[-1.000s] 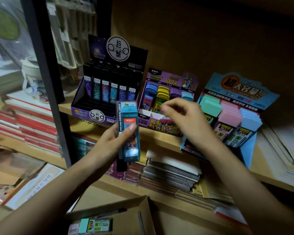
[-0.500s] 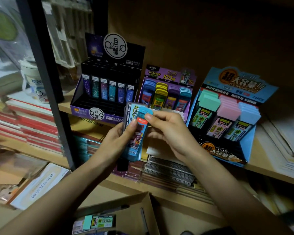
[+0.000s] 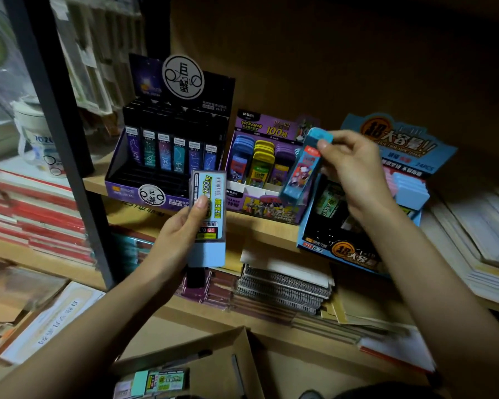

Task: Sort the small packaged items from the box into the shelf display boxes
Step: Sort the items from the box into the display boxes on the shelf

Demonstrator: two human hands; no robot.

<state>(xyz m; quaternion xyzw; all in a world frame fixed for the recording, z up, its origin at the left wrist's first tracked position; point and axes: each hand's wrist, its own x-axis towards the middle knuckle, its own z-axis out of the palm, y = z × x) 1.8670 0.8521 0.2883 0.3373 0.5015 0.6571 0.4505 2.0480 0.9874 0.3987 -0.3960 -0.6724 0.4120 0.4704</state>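
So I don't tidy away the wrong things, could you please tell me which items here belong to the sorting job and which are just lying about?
Job: left hand gripping light-blue pack; right hand pinching blue cartoon pack; dark display box; purple display box; blue display box; cardboard box; green pack.
Lying about: white mug; spiral notebooks; red books.

Your right hand point(image 3: 355, 177) pinches a blue pack point(image 3: 301, 168) by its top end, tilted, right in front of the purple display box point(image 3: 260, 203), over at the right side of it. Your left hand point(image 3: 182, 234) grips a pale blue pack point(image 3: 209, 220) upright, thumb across the label, just left of that box's front. The black display box point(image 3: 144, 180) sits just beside it on the left and the blue display box point(image 3: 340, 249) on the right. Well below it, a cardboard box point(image 3: 213, 367) holds a green pack point(image 3: 159, 380).
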